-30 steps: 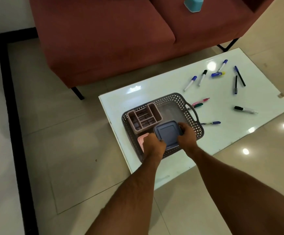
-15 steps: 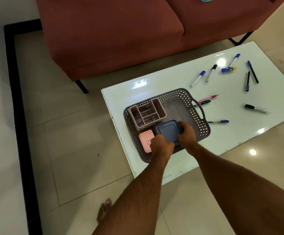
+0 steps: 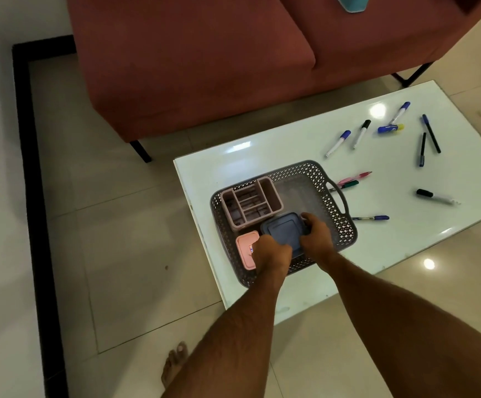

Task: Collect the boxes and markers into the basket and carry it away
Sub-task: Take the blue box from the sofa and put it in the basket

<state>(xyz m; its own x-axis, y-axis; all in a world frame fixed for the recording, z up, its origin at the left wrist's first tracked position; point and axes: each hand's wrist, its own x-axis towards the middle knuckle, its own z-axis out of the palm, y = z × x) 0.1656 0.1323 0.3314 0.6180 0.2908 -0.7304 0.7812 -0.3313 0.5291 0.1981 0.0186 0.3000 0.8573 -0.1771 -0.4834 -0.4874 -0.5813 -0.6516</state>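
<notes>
Hands on the blue box (image 3: 284,231) now, left hand (image 3: 269,251) gripping its near corner, right hand (image 3: 315,235) curled round its right edge, fingers closed on it. It sits low in the grey basket (image 3: 345,222), near side, wedged between the pink box (image 3: 245,248) and open floor to the right. Divided organiser (image 3: 250,203) fills the far-left corner. Basket's long axis runs left-right across the white table (image 3: 291,145), close to its left edge. Markers (image 3: 362,133) lie scattered beyond, pointing every way.
</notes>
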